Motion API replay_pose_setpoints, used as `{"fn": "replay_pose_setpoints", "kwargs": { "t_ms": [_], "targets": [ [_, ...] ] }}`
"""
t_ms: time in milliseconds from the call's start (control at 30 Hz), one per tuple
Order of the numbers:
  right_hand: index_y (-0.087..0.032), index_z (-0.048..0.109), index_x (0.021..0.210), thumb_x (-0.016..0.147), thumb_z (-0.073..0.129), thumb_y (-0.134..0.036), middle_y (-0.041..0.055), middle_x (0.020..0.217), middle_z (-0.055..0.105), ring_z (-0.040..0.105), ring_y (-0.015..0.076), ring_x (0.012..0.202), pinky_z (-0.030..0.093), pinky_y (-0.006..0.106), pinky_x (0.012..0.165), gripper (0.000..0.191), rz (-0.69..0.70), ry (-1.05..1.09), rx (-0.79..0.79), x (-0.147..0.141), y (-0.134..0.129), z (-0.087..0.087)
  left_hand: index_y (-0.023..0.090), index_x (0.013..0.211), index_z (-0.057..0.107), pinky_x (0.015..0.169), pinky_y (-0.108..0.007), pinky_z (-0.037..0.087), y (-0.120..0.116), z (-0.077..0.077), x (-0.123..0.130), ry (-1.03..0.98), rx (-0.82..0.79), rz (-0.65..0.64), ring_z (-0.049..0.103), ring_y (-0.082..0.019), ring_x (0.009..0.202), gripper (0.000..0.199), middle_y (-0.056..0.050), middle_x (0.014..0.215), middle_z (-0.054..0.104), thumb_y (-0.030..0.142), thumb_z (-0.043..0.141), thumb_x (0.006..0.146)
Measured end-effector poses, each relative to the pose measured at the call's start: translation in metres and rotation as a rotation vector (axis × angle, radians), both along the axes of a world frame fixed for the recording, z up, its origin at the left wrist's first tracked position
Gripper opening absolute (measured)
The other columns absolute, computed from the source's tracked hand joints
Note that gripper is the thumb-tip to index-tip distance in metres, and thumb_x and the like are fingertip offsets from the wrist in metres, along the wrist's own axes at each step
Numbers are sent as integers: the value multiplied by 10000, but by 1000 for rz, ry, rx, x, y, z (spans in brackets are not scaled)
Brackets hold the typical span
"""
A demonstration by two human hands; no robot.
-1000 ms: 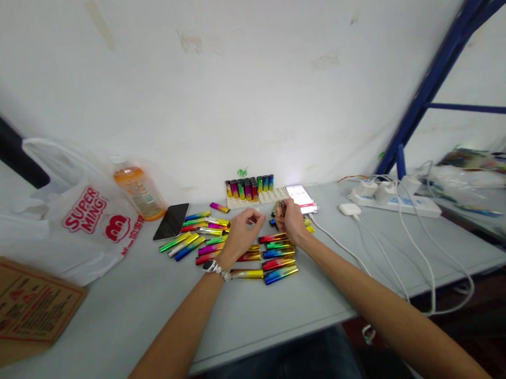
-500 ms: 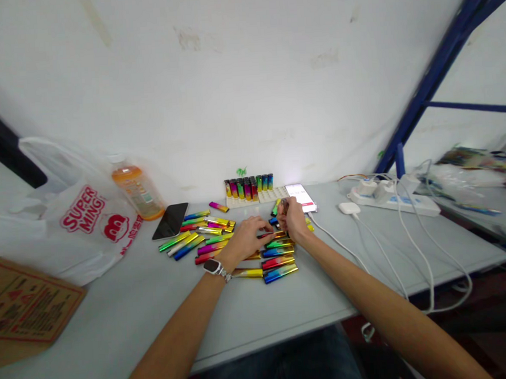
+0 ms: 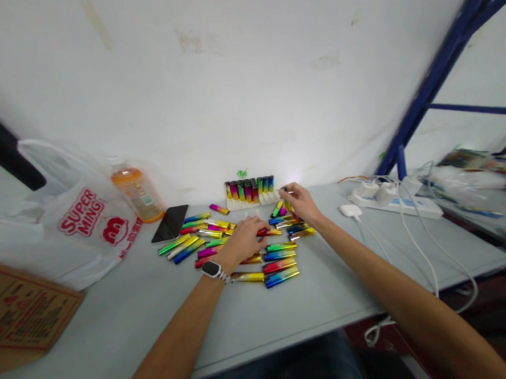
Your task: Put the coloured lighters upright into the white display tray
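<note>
Black-screened phone [image 3: 170, 224] lies between bottle [image 3: 138, 193] and scattered lighters [image 3: 280, 265].

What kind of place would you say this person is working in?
Probably a simple workshop or dormitory desk used for handwork: many metallic-coloured lighters lie loose, others stand upright in pale trays, and a blue metal frame rises beside the tabletop.

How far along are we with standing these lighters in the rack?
Partway, I'd judge. Done: upright lighters fill much of the pale rack. In hand: the left hand grips a red-and-gold lighter; the right hand is at the rack's right end, its grip unclear. Left: many loose lighters on the table.
</note>
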State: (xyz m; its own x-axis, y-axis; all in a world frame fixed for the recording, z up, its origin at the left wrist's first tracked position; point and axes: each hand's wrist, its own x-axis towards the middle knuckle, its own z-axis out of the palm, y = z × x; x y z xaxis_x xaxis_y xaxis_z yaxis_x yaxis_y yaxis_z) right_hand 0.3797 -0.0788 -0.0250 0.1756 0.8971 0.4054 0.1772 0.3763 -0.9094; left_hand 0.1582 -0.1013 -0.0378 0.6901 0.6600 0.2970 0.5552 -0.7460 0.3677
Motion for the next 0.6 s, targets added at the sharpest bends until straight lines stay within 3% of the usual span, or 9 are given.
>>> {"fn": "replay_pose_setpoints", "kwargs": {
  "t_ms": [67,200,367,600],
  "targets": [
    [-196,658,835,760,703,-471,38,875,706,629,172,782,513,313,735,289,-96,-163,37,15,18,3,217,1051,716,930,-407,494,0,2,1,19,1,14,623,-269,1034,298,-71,1066,696,104,675,778],
    [-165,690,914,767,674,-366,58,873,713,625,174,695,507,333,709,249,-150,-363,50,36,51,11,211,1043,711,937,-423,494,0,4,1,44,-6,31,618,-279,1043,287,-79,1089,690,113,665,778],
    [-183,655,969,796,618,-265,41,917,692,635,153,703,517,306,725,195,-116,-532,162,44,82,12,210,1034,705,928,-419,497,0,4,0,40,-8,39,617,-276,1033,270,-79,1081,685,125,666,781],
    [-163,666,928,803,615,-185,40,862,708,646,155,699,517,301,722,137,-43,-642,110,39,104,7,215,1020,704,940,-412,500,0,4,-2,-10,-33,33,617,-262,1016,269,-69,1054,681,105,676,775]
  ]
}}
